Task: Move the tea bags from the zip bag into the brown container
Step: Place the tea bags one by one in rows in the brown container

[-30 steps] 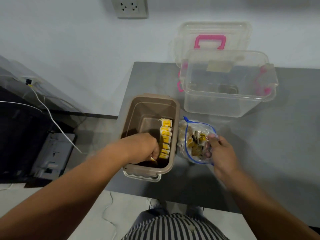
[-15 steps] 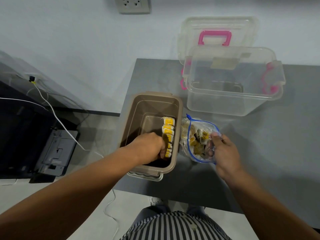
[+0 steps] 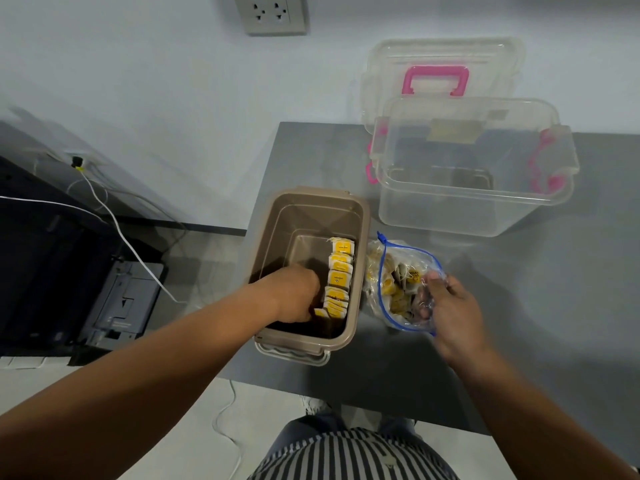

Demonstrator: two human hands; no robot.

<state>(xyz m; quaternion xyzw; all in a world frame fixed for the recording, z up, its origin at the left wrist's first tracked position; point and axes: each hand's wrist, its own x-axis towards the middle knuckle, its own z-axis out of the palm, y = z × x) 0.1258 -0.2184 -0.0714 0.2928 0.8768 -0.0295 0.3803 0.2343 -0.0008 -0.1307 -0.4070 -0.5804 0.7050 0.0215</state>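
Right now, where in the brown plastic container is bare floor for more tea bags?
Free: floor strip between the left wall of the brown plastic container and the row of yellow tea bags, beyond the left hand. Crowded: the right wall, lined with that row, and the near end under the hand.

We see a grey table [image 3: 519,306] against a pale wall. At the table's far edge stands a clear plastic bin [image 3: 474,209] with pink latches [image 3: 372,169]. Behind the bin a clear lid [image 3: 440,51] with a pink handle [image 3: 435,79] leans on the wall. Above the table's far left corner sits a wall socket [image 3: 271,13]. Left of the table and lower down, a grey printer [image 3: 121,303] stands beside a black cabinet [image 3: 31,258], and a white cable [image 3: 121,233] runs past both.
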